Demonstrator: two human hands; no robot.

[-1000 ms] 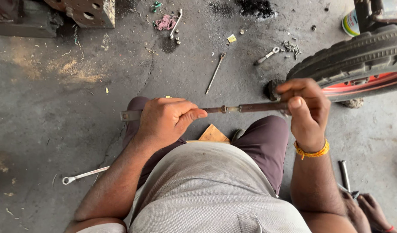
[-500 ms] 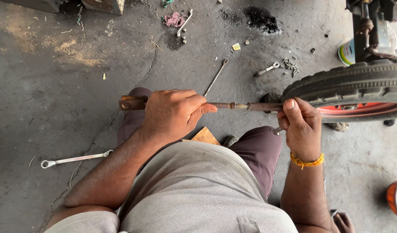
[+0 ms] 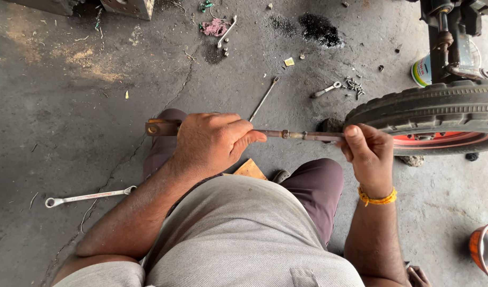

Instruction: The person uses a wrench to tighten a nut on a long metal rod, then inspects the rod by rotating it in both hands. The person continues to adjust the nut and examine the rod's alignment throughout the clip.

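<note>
Beside the black tyre point(image 3: 430, 114) at right of frame, the rusty rod point(image 3: 300, 135) lies level across centre frame, gripped near its forked end by the closed left hand point(image 3: 212, 141) and pinched at its other end by the right hand point(image 3: 367, 154), with a ring spanner point(image 3: 87, 197) on the floor lower left.

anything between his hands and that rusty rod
Nothing visible: both hands already grip the rod. The left hand wraps it near the forked end, the right hand pinches the other end beside the tyre.

Both hands' grip point(image 3: 215, 141) point(image 3: 367, 151) on rusty rod point(image 3: 300, 135) beside tyre point(image 3: 430, 109).
</note>
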